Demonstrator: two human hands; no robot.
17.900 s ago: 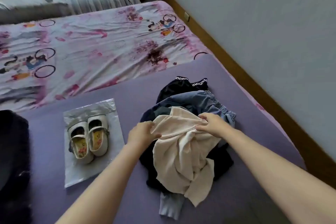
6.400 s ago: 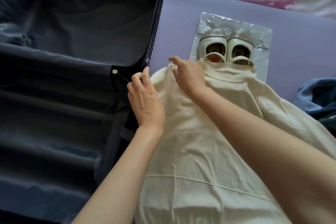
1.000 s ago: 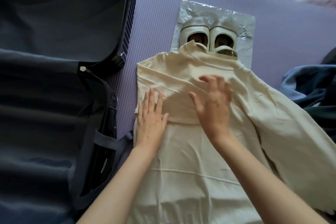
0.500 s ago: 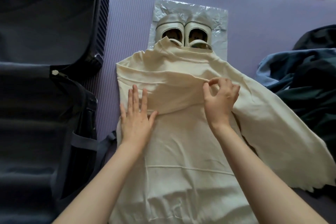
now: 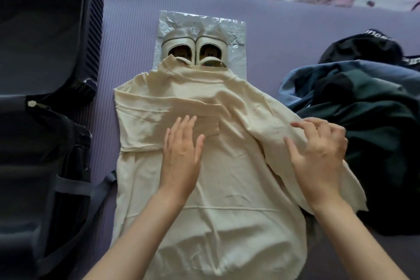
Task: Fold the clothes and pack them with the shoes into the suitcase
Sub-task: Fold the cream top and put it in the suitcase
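Head view: a purple mat seen from above.
Left hand: flat and spread open on the cream sweatshirt's middle.
Right hand: fingers curled loosely over the spread sleeve at 3 o'clock, clasping nothing.
Suitcase: lying open at 9 o'clock.
Dark clothes pile: 2 o'clock.
Shoes: 12 o'clock on a plastic bag, heels under the sweatshirt's collar.

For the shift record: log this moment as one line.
stage: folding cream sweatshirt | left hand: flat on front | right hand: on unfolded sleeve | shoes: on plastic bag | suitcase: open
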